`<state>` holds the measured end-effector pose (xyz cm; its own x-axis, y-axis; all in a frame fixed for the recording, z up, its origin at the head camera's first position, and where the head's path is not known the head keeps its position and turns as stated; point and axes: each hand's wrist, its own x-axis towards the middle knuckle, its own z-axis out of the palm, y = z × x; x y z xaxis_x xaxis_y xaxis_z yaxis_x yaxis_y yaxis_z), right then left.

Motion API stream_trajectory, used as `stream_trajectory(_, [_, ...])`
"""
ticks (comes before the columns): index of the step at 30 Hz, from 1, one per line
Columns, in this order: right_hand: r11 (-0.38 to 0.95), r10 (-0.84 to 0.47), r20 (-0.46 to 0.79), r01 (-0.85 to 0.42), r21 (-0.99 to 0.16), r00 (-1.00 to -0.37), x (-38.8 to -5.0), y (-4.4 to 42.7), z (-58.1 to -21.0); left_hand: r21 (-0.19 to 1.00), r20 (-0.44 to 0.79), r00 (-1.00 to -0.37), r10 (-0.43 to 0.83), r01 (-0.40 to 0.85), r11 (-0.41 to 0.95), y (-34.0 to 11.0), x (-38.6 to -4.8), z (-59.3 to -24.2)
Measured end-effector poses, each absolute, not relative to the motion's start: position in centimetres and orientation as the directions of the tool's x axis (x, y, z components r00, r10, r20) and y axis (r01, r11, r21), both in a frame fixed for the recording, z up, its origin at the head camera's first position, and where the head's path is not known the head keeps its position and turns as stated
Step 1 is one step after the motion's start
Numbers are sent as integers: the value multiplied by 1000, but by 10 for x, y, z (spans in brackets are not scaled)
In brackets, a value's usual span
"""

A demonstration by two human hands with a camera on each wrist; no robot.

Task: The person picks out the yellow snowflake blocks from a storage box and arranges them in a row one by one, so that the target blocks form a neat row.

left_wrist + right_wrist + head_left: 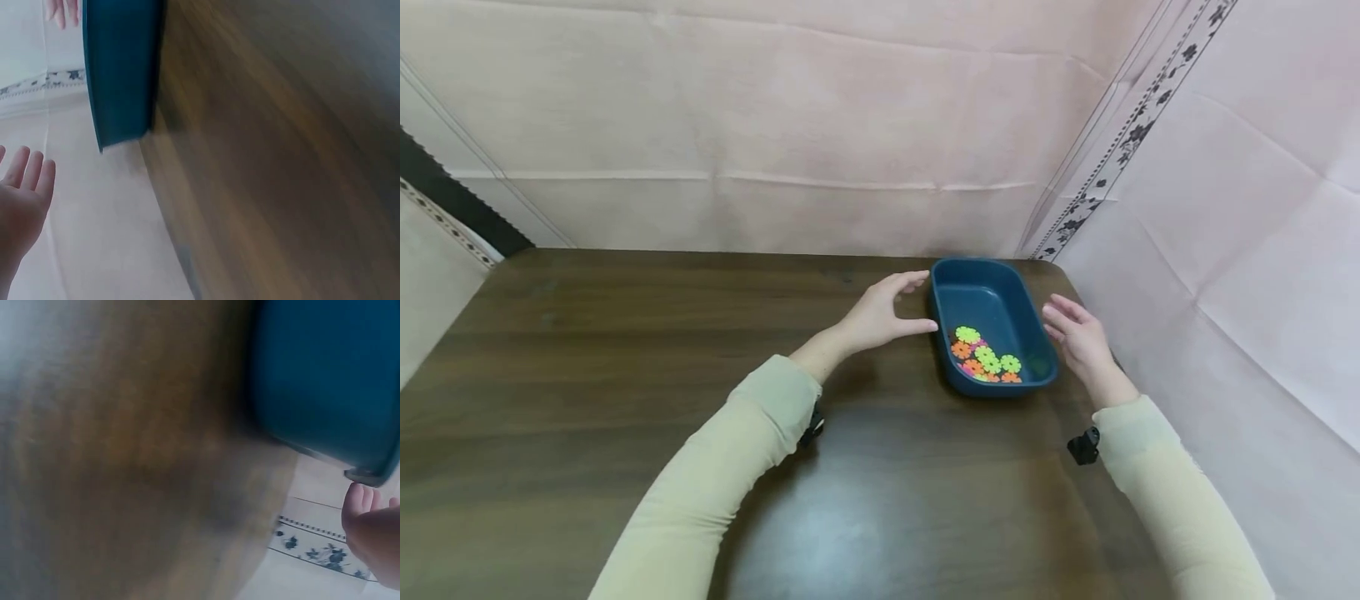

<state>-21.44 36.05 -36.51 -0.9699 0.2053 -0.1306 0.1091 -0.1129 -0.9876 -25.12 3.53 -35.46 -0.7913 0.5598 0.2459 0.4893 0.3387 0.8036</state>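
A: What's closest?
B: A pair of pale sleeves (722, 483), cut off at the bottom of the head view, with a black gadget (1083, 447) by the right wrist.
A: And the hands?
B: The left hand (880, 315) has its thumb spread wide from its fingers, just beside the left side of a blue box (992, 302). The right hand (1078, 340) is near the opposite side, fingers lightly bent and close together.
A: What's inside?
B: Only the head view shows that: yellow-green, orange and pink flower pieces (987, 360), gathered toward the near end. The wrist views give the outer walls instead; the left one also catches some of the right hand's fingers past the box.
A: Where does it stand?
B: On a brown wooden table (625, 375), over to the right, by the far edge. A patch of light shines on the near part.
A: And the room?
B: Creased pale cloth (775, 108) hangs behind and to the right, with a flowered border (1138, 133) near the corner. A black strip (456, 196) shows at left.
A: Anything unclear?
B: Whether the left thumb touches the rim, I can't tell. Both wrist views cut off part of their hand, and the right one is blurred.
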Motion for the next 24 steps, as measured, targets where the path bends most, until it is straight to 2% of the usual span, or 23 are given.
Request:
stream_trajectory(4, [-128,195,-191,168,-977,-962,-217,363,-373,844,222,-785,579,452,289,62,-258,-356])
stream_trajectory(12, [-19,248,-267,271,-962,-931,-219,367,-385,893,152,-755,638,382,239,109,-266,-361])
stream_trajectory(18, [31,266,-298,317,-948,-917,-221,365,-390,906,83,-744,662,334,261,135,-269,-366])
stream_trajectory(24, [24,254,-318,335,-942,-913,-221,363,-393,883,-1,-745,667,313,351,151,-275,-371])
